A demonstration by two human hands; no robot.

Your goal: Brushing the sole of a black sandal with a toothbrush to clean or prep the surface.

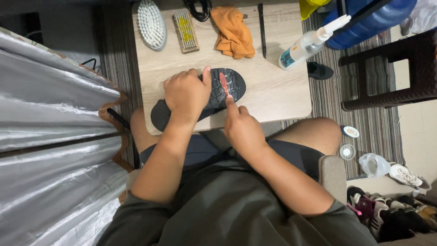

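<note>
Hands on upturned shoe

Table (282,91) under black shoe (200,102), sole up, near front edge. Left hand (186,93) reaching forward, fingers curled over sole, pressing down. Right hand (243,130) pinching small red brush (224,84), forefinger stretched along handle, bristles touching tread.

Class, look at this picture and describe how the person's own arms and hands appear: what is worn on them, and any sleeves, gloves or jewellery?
Both the left hand and right hand are bare: no gloves, rings, watch or bracelets show. The forearms are uncovered too. Short, loose sleeves of a dark olive-grey shirt end near the elbows.
</note>
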